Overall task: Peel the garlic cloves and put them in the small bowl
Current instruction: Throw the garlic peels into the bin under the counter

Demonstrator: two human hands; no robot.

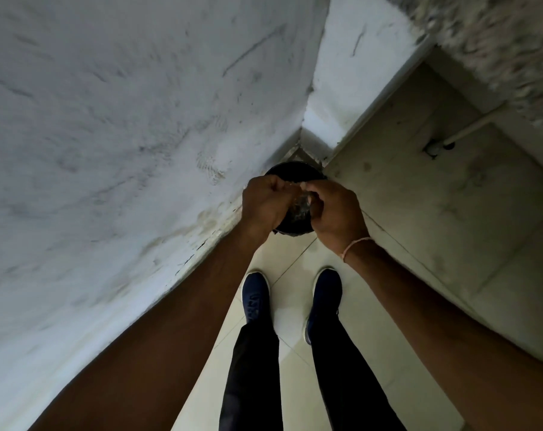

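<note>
My left hand (264, 203) and my right hand (335, 213) are held together over a round black bin (295, 170) that stands on the floor in the corner. Both hands have curled fingers, and their fingertips meet on a small pale garlic clove (302, 184). The clove is mostly hidden by the fingers, so I cannot tell how much skin is on it. Greyish scraps (298, 211) show inside the bin between my hands. No small bowl is in view.
A scuffed white wall (124, 135) rises on the left and a tiled wall (450, 197) on the right, with a white pipe (469, 129) on it. My feet in blue shoes (256, 295) stand on pale floor tiles just before the bin.
</note>
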